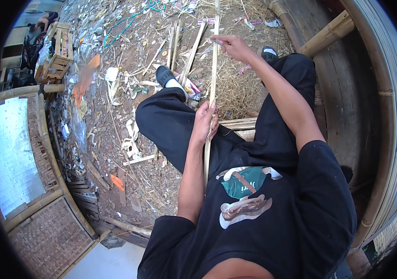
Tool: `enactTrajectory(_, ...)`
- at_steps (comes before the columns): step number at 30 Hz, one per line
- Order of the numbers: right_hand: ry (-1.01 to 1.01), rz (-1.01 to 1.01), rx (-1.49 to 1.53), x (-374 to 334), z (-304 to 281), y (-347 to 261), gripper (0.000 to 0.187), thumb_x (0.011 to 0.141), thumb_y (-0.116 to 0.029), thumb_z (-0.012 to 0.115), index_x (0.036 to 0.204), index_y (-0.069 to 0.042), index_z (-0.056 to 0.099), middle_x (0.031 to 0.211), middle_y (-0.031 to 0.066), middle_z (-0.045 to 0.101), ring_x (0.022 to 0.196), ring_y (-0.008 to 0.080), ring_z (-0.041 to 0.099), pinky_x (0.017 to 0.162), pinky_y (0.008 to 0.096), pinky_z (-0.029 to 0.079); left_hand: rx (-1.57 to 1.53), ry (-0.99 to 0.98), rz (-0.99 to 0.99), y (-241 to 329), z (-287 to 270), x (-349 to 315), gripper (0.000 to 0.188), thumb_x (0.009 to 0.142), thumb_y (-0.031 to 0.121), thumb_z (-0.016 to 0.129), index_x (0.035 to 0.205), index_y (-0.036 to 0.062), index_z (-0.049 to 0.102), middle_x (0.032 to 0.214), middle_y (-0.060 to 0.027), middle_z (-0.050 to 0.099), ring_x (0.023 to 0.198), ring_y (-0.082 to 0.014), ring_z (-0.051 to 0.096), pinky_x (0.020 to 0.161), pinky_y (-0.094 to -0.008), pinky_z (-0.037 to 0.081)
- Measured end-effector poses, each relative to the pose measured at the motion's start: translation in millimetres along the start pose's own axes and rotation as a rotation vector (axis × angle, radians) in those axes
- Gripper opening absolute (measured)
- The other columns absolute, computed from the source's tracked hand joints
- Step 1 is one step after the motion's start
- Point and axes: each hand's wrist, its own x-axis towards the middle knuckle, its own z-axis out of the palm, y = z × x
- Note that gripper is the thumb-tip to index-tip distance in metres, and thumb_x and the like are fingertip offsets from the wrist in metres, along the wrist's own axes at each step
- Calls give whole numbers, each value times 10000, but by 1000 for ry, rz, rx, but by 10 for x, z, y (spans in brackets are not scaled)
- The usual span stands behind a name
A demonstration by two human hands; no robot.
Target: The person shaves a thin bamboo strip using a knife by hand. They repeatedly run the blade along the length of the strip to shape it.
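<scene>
Left grip point(204, 122) closed round pale strip point(214, 74), near side, apparently steadying it; right grip point(233, 48) farther along, whether pinching cannot tell.

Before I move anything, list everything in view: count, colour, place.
Long strip: one, pale tan, between the legs
Loose strips: several, pale tan, ground ahead
Shavings: one heap, straw-coloured, between the feet
Litter: uncountable, mixed, ground
Scraps: at least two, orange, ground left
Cord: count unclear, turquoise, ground ahead
Slatted crate: one, tan, upper left
Woven panels: at least two, brown, left
Pale sheet: one, bluish-white, left
Bamboo poles: several, tan, both sides
Shoes: two, dark, on feet
Trousers: one pair, black, on legs
T-shirt: one, black with print, torso
Left grip: one, bare, around the long strip
Right grip: one, bare, at its upper part
</scene>
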Motion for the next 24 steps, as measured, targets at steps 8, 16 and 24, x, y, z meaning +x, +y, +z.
enactTrajectory(8, 148, 67, 68, 104, -160, 27, 359, 887, -50, 509, 1198, -170, 640, 778, 107, 661, 606, 154, 594, 573, 334, 470, 6, -8, -4, 21, 52, -4, 205, 1001, 270, 445, 945, 74, 451, 454, -1, 363, 274, -81, 303, 240, -218, 238)
enactTrajectory(16, 323, -189, -183, 289, -97, 389, 385, 857, -45, 530, 1183, -215, 644, 1006, 194, 669, 928, 329, 652, 868, 401, 500, 0, -58, -10, 52, 136, -36, 197, 1002, 262, 442, 942, 74, 452, 453, 1, 359, 265, -79, 294, 238, -216, 233)
enactTrajectory(24, 130, -127, -142, 131, 32, 301, 388, 891, -49, 489, 1207, -225, 631, 1084, 140, 661, 959, 202, 671, 809, 328, 514, 35, 8, 21, 20, 78, -29, 222, 996, 281, 462, 910, 78, 438, 445, 20, 365, 272, -75, 321, 237, -220, 251)
